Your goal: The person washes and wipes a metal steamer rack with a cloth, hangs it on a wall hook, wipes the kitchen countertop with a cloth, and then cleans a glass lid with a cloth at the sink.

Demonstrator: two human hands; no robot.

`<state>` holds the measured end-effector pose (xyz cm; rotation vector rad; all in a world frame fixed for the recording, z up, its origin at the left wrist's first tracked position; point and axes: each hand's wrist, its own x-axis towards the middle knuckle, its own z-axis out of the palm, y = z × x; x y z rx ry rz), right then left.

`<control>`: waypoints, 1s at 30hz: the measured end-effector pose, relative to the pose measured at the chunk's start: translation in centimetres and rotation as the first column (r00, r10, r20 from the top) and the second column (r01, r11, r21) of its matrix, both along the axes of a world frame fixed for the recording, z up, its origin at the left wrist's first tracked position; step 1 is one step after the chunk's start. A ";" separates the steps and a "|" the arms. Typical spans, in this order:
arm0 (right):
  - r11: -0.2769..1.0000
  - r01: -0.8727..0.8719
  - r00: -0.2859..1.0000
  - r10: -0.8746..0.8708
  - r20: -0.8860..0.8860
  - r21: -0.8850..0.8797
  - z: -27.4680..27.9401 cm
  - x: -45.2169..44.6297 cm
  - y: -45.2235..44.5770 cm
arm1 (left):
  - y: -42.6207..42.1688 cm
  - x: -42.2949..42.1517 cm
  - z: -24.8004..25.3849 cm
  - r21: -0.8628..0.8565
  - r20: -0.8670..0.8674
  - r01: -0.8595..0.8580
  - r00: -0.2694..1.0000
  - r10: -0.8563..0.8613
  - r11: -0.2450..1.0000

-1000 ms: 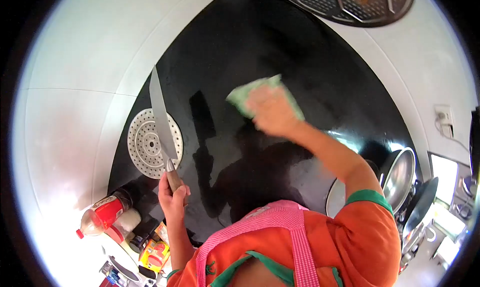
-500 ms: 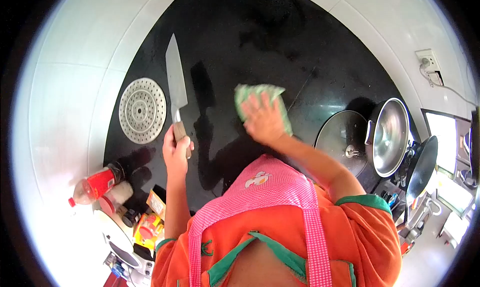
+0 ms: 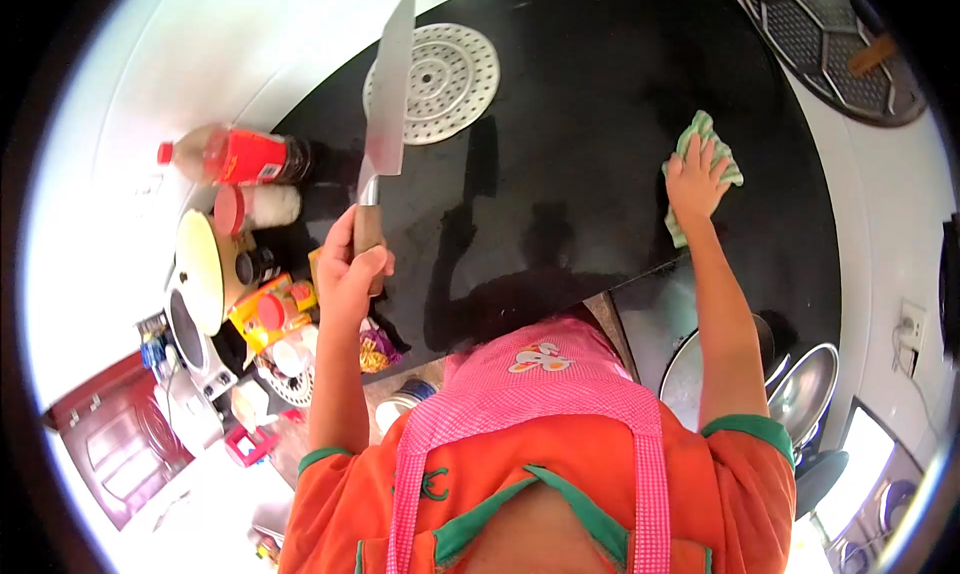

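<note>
- Head view: 2 hands, 1 knife, 1 cloth, 1 perforated disc on view over or on the dark counter.
- Left hand: clamped, fingers curled round the brown handle of the knife, thumb along the handle.
- Knife: 1, blade pointing away from the person; it overlaps the perforated disc in view; can't tell if they touch.
- Right hand: open, palm down, fingers slightly apart, pressed on the cloth.
- Cloth: 1, green and white, creased, on the counter at the person's right, well apart from the knife.
- Hands: well apart from each other.
- Perforated disc: 1, round, pale, lying flat near the far left edge.
- Left side: 1 bottle, red cap and label, lying over sideways in view; just beside it 1 red-lidded jar; near that 1 dark jar.
- Packets near the left forearm: several, yellow and orange ones plus 1 purple and gold; overlapping, exact count unclear.
- Right side: 1 round lid, partly behind the right forearm; 1 steel pan beside it; 1 dark pan below in view.
- Top right: 1 dark round rack, with 1 wooden piece on it.
</note>
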<state>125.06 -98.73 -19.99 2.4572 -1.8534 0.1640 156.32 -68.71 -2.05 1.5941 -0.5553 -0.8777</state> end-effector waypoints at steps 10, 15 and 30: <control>0.336 -0.942 0.333 0.915 0.229 0.025 4.7 17.0 20.6 | 5.5 -1.1 1.3 -0.037 0.002 -0.235 0.972 0.235 0.971; 0.122 -0.993 0.111 0.913 0.392 -0.004 3.2 10.7 22.0 | 7.1 -1.4 0.7 -0.005 0.009 -0.234 0.972 0.234 0.972; 0.557 -0.814 0.580 0.793 0.185 0.166 3.0 27.1 8.4 | 8.8 -1.8 -0.1 0.002 -0.098 -0.216 0.972 0.216 0.976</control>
